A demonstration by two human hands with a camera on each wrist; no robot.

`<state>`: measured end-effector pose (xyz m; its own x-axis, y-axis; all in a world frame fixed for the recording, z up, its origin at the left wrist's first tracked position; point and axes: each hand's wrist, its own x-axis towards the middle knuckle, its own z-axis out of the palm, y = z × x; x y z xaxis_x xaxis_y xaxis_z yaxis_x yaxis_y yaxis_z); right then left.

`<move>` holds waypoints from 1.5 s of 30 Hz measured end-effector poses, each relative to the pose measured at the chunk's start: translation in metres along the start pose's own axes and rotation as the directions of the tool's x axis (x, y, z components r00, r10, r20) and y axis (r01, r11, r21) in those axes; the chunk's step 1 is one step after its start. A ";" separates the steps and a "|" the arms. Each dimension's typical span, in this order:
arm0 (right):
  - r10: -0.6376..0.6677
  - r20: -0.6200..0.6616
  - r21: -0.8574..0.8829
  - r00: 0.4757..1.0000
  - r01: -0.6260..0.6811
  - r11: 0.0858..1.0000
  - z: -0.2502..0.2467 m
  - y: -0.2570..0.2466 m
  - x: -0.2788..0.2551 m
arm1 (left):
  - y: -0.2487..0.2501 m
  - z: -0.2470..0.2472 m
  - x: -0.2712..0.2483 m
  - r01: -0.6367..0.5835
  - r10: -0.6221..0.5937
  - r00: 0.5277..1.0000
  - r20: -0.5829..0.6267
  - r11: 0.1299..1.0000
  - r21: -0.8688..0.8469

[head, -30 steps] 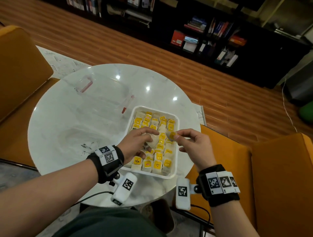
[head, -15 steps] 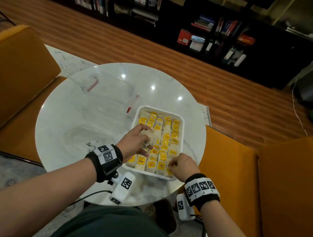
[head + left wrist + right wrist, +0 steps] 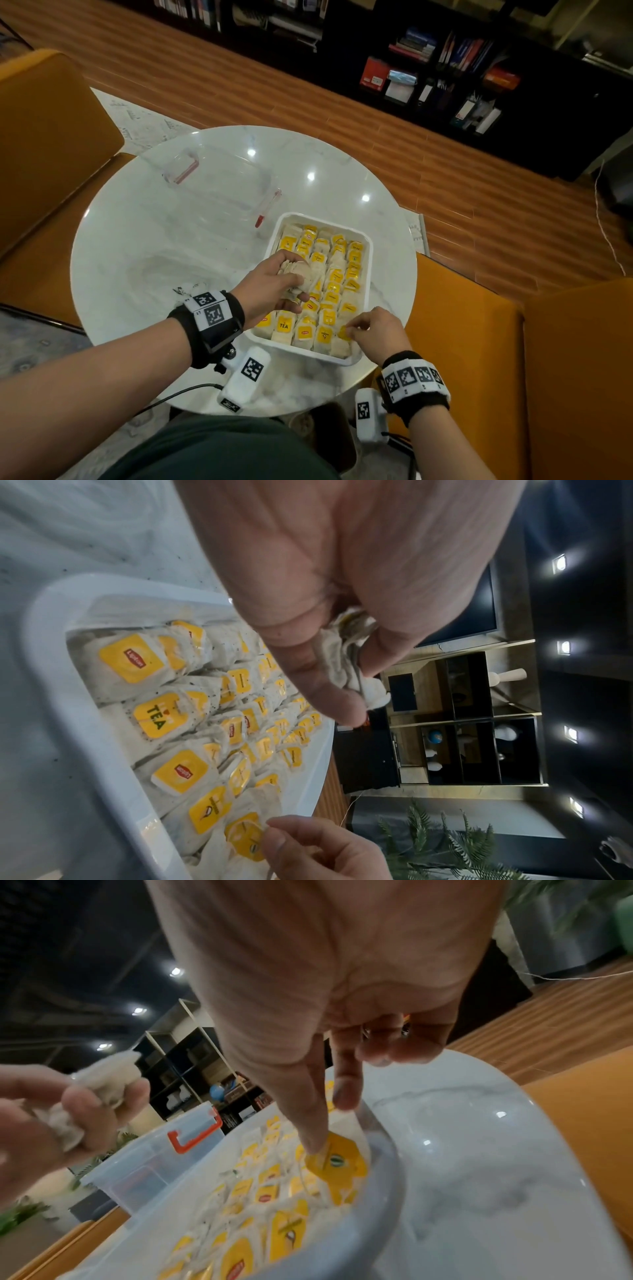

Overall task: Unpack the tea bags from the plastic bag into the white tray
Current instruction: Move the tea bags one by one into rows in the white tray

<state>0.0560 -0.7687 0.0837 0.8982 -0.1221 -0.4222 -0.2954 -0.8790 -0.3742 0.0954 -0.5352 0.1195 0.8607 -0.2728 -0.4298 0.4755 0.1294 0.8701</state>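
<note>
The white tray [image 3: 322,217] on the round marble table is filled with rows of yellow-tagged tea bags [image 3: 337,274]. Over the tray's left side my left hand [image 3: 274,286] grips a bundle of several pale tea bags [image 3: 304,274], seen between its fingers in the left wrist view as the bundle [image 3: 346,653]. At the tray's near right corner my right hand [image 3: 371,329] has thumb and forefinger pinched on the yellow tag of one tea bag [image 3: 342,1161] that lies in the tray. A faint crumpled clear sheet [image 3: 161,274] on the table's left may be the plastic bag.
A clear lidded box with red clips [image 3: 219,185] stands at the back left of the table. Orange chairs [image 3: 479,342] flank the table on the right and left. The tray's near rim [image 3: 387,1177] sits close to the table's front edge.
My right hand carried a tea bag from beside the left hand down to the tray's near right corner and stays there on its tag. The left hand holds its bundle in about the same place.
</note>
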 end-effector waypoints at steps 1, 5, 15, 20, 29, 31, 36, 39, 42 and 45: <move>-0.001 0.015 0.022 1.000 0.001 1.000 -0.003 0.000 -0.001 | 0.000 0.000 0.000 -0.002 0.002 1.000 0.002 1.000 0.000; 0.014 0.132 0.066 0.991 -0.022 0.998 -0.008 -0.003 -0.002 | -0.002 0.003 0.000 -0.009 0.009 1.000 0.008 1.000 -0.005; -0.189 -0.136 0.062 0.972 0.199 0.978 -0.024 -0.031 -0.005 | 0.004 0.004 -0.003 -0.051 0.054 0.998 0.045 0.997 -0.056; -0.215 -0.184 0.629 0.959 0.283 0.724 -0.051 -0.064 -0.017 | 0.006 0.009 -0.003 -0.095 0.094 0.992 0.089 0.995 0.007; -0.168 -0.125 0.692 0.978 0.208 0.691 -0.046 -0.071 -0.015 | 0.012 0.008 -0.004 -0.061 0.065 0.991 0.113 0.997 -0.040; -0.129 -0.121 0.757 0.984 0.176 0.629 -0.044 -0.071 -0.018 | 0.010 0.007 -0.004 -0.049 0.055 0.993 0.100 0.997 -0.057; 0.005 -0.212 0.865 0.977 0.185 0.466 -0.040 -0.079 -0.029 | 0.008 0.006 -0.004 -0.022 0.024 0.999 0.045 0.998 -0.060; 0.082 -0.323 0.826 0.943 0.239 0.511 -0.034 -0.087 -0.026 | 0.014 0.005 -0.006 -0.021 0.023 0.999 0.049 0.999 -0.030; 0.036 -0.425 0.697 0.904 0.301 0.651 -0.027 -0.098 -0.023 | 0.020 0.002 -0.005 -0.031 0.033 0.997 0.074 0.999 -0.022; -0.081 -0.495 0.522 0.865 0.371 0.768 -0.023 -0.113 -0.026 | 0.025 -0.005 -0.003 -0.042 0.048 0.992 0.117 0.998 -0.054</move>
<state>0.0735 -0.6771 0.1558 0.9622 -0.2623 0.0739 -0.0638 -0.4804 -0.8747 0.1056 -0.5260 0.1418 0.8553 -0.3761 -0.3565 0.4482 0.1916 0.8732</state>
